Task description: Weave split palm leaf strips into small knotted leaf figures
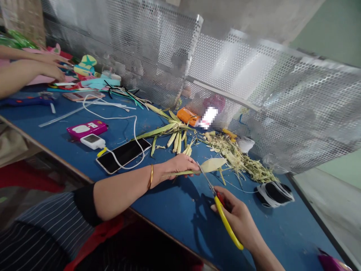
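Observation:
My left hand is closed on a pale green corn husk leaf, whose broad end sticks out to the right past my fingers. In my right hand is a pair of scissors with yellow handles. Its blades reach up to the leaf, close beside my left fingertips; whether they touch it I cannot tell. Just behind my left hand lie more husk strips and long green leaves. Shredded husk trimmings are heaped beyond the held leaf.
A phone, a white cable, a power bank and a magenta pack lie left. Wound thread sits right. A perforated metal screen bounds the back. Another person's hands work among colourful craft pieces at far left.

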Available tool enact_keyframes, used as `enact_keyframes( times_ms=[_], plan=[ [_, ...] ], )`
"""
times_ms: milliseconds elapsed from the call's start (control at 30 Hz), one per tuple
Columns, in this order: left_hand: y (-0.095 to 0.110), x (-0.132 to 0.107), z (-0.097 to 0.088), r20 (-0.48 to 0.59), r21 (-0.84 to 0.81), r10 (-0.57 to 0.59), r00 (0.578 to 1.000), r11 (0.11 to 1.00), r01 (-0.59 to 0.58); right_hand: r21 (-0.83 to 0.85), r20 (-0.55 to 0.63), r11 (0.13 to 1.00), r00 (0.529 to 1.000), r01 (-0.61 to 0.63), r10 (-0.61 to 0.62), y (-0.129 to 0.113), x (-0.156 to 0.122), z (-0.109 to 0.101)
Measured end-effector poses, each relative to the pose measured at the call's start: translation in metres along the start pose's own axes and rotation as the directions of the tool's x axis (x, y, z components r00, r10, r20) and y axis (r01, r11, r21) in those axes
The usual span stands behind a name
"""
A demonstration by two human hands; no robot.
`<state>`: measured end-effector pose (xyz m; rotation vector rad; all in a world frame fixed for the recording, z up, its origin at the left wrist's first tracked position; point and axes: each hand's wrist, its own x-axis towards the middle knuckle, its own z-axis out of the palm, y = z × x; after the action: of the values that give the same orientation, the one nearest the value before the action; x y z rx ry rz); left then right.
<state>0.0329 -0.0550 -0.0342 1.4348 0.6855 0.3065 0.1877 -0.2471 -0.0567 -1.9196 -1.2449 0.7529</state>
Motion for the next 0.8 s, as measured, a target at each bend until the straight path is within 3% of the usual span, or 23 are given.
enact_keyframes(
  times_ms=[267, 467, 800],
  plan=[
    [0.003, -0.004, 0.0, -0.021, 0.084, 0.012, 1.0, 0.996, -0.01, 0.029, 0.027, 0.999, 0.999, -0.033, 0.032, -0.007, -0.002, 0.0],
    [-0.008, 0.005, -0.007, 0.003, 0.153, 0.004, 1.0, 0.988, -0.004, 0.039, 0.033, 0.999, 0.999, -0.012, 0.01, -0.005, -0.003, -0.001],
    [-0.004, 0.0, -0.005, 0.045, 0.19, 0.001, 0.999, 0.982, -0.01, -0.119, -0.02, 0.993, 1.0, 0.011, -0.013, 0.002, -0.006, -0.006]
  ],
)
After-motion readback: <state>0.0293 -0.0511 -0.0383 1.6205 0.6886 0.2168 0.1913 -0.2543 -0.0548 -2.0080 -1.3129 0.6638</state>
